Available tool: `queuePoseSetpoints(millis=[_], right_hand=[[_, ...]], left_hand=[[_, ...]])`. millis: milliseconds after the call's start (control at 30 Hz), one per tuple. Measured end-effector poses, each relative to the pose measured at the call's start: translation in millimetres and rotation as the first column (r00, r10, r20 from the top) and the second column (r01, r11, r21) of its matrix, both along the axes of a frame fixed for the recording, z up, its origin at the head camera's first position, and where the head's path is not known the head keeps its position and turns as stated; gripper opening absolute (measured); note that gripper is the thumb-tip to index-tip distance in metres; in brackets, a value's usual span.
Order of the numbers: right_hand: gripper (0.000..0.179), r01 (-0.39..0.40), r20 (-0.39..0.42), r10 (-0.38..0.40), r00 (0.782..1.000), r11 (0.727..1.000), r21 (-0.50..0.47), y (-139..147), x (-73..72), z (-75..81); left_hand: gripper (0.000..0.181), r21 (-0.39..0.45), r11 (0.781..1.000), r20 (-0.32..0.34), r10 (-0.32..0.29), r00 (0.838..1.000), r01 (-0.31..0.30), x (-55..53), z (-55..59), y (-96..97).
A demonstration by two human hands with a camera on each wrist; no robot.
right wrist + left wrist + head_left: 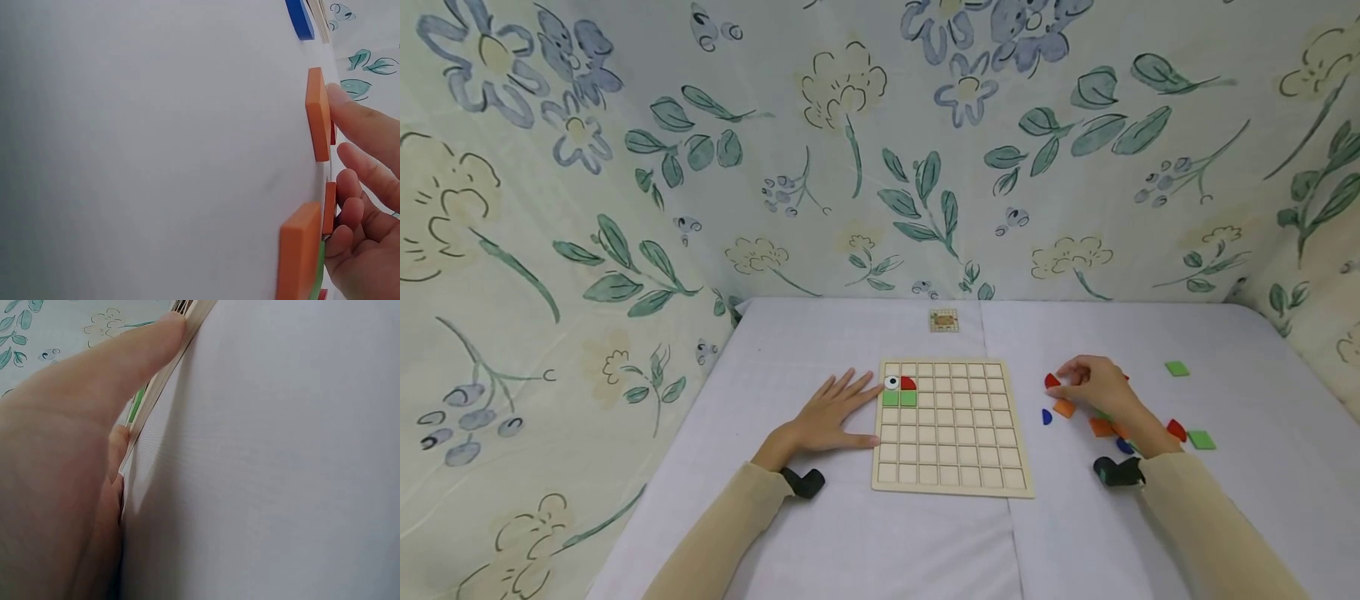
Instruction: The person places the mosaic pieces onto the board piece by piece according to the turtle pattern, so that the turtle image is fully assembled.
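L hand, R hand at wht-cloth tbl, floral backdrop.

You are facing a pale fabric backdrop that is rising behind the white-covered table and wrapping round both its sides. Blue and cream flowers, green leaves and berry sprigs are patterning the cloth. A crease is running down the tabletop toward you, and soft light is casting only faint shadows across your surroundings.
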State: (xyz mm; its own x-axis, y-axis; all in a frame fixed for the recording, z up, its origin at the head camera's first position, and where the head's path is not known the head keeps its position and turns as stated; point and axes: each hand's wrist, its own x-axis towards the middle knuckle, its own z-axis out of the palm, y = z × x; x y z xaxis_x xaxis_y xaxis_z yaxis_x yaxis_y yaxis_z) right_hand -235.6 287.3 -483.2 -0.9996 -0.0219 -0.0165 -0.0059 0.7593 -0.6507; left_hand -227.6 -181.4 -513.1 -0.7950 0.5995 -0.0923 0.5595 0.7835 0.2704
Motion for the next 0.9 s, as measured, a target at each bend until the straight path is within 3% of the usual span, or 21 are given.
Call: queuePoseSetpoints(millis=[167, 400, 900], right_hand=[[0.045, -0.048, 0.000, 0.048, 0.999, 0.998, -0.030, 1.6, -1.3, -1.2], [0.044, -0.046, 0.032, 0.047, 0.998, 0.999, -0.020, 1.0, -3.3, -1.5], [0.036, -0.064, 0.021, 0.065, 0.998, 0.998, -0.021, -0.1, -2.6, -2.8]], left_hand=[[0.097, 0.006, 1.000, 0.006, 0.002, 1.000, -0.002, 0.6, -0.3, -0.4], [0.097, 0.005, 1.000, 0.003, 0.001, 1.000, -0.001, -0.8, -1.6, -0.5], [0.096, 0.028, 1.000, 0.001, -0.010, 1.000, 0.009, 0.1, 1.7, -0.6]])
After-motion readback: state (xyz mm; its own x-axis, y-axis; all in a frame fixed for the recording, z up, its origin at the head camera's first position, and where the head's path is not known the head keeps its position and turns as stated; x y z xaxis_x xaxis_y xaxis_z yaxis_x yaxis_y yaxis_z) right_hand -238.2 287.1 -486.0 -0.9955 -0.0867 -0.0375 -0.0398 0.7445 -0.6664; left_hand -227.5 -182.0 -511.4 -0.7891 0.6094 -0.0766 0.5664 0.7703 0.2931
